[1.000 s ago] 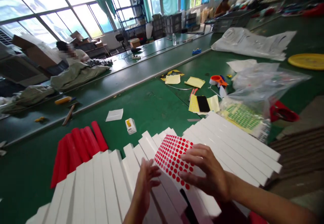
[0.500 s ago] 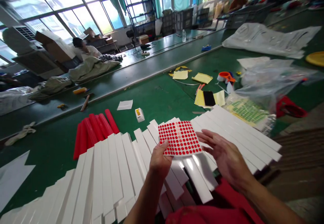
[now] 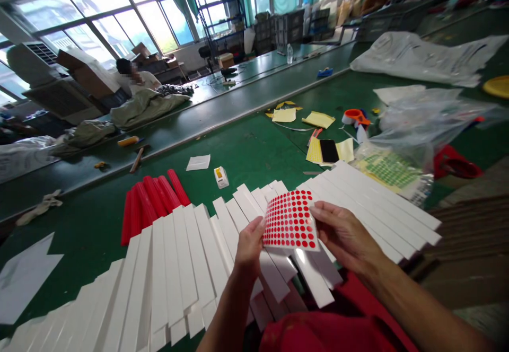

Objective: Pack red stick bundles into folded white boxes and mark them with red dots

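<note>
My left hand (image 3: 249, 247) and right hand (image 3: 344, 235) both grip a thin, flexible sheet of round red stickers (image 3: 291, 220), set in tidy rows on a white backing. I pinch it by its edges: my left thumb presses on the lower left side, and the fingers (image 3: 324, 215) of my right hand close on the right edge. The sheet is held just above a fanned layer of long white strips (image 3: 175, 267), smooth and square-edged, overlapping like shingles across the green table (image 3: 246, 150). Beyond them lies a row of red rods (image 3: 150, 203), with a small white-and-yellow box (image 3: 221, 177) and a white paper slip (image 3: 198, 162) farther out. To the right, a crinkled clear plastic bag (image 3: 417, 124) lies over a sheet of green dots (image 3: 387, 169), near yellow sheets (image 3: 323, 150) and an orange-and-white roll (image 3: 355, 117). Red cloth (image 3: 330, 336) bunches below my hands.
</note>
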A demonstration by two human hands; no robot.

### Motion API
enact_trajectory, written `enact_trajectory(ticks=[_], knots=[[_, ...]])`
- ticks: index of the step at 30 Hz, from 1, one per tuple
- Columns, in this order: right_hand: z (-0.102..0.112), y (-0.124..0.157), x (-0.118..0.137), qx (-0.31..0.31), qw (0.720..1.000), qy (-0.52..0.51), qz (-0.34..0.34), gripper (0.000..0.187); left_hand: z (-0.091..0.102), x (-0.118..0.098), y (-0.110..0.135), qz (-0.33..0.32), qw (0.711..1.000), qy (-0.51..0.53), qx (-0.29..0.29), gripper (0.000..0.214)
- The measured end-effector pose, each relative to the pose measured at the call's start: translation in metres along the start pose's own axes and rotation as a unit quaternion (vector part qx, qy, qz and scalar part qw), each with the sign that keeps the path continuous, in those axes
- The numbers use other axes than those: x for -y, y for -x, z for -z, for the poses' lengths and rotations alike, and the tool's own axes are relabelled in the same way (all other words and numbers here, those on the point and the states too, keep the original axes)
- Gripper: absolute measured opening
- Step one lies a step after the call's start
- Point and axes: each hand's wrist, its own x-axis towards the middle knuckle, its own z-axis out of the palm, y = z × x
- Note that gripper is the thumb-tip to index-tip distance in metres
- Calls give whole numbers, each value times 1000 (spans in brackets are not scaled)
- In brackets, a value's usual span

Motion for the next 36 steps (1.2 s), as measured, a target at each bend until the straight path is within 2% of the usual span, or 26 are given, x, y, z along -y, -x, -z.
enact_trajectory(ticks=[2,3,4,6,9,10,12,15,17,18,20,21,22,24,26,31,36], knots=[[-1,3,2,22,999,37,9,25,1,-15,-2,-54,997,-30,-47,72],[-2,5,4,36,998,59,10,26,0,-25,-2,-94,993,-57,-51,73],[-3,6,5,51,995,83,9,27,-3,-35,-1,-132,987,-88,-30,70],[-5,9,8,73,989,127,13,28,-12,-53,2,-171,974,-136,67,59],[-7,12,10,81,983,165,27,28,-29,-66,8,-116,960,-113,229,50],[-6,12,10,82,981,171,25,28,-34,-67,9,-92,957,-93,259,47],[-5,11,9,85,979,183,12,29,-43,-66,11,-58,956,-63,280,41],[-3,10,6,67,965,251,33,30,-49,-64,11,-18,966,-25,258,35],[-5,10,4,7,933,337,129,24,-52,-64,11,-1,973,-9,231,35],[-6,11,4,-31,900,386,199,20,-53,-64,11,3,976,-7,217,35],[-8,12,3,-84,809,471,341,16,-56,-63,11,10,981,-14,191,37],[-9,12,3,-90,762,504,396,16,-57,-62,11,12,983,-19,181,38],[-9,12,3,-84,724,531,432,14,-59,-61,11,15,984,-25,174,39],[-9,10,2,-68,679,563,466,11,-62,-59,11,16,986,-35,165,39],[-7,6,1,-63,664,576,473,11,-64,-58,12,14,986,-47,162,39],[-5,2,-1,-65,667,576,469,11,-66,-56,11,-3,982,-84,170,34],[-2,-1,2,-68,655,586,472,11,-69,-54,5,-50,973,-154,163,26]])
